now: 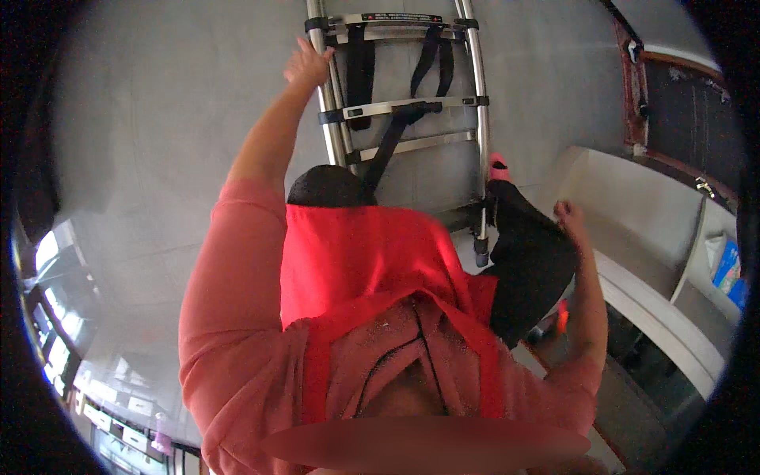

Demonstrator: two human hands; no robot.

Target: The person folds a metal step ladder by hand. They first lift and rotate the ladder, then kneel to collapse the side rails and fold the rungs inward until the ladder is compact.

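Note:
An aluminium telescopic ladder (480, 136) with silver rails and black collars stands before me. My left hand (309, 64) is at its left rail, the thumb against the tube and the fingers spread, not visibly wrapped around it. Black straps (360, 65) hang from an upper rung and over a lower one. My right hand (569, 215) is off the ladder, beside my right thigh, with curled fingers and nothing visible in it. A red apron (368, 261) covers my lap. My right foot, in a pink shoe (499, 166), is beside the right rail.
At right is a pale cabinet (635, 208) with open compartments, one holding a blue and white package (727, 270). Beyond it is a dark panel with a reddish-brown frame (635, 89). Grey floor (154, 148) spreads to the left. An orange-red object (563, 316) lies low behind my right leg.

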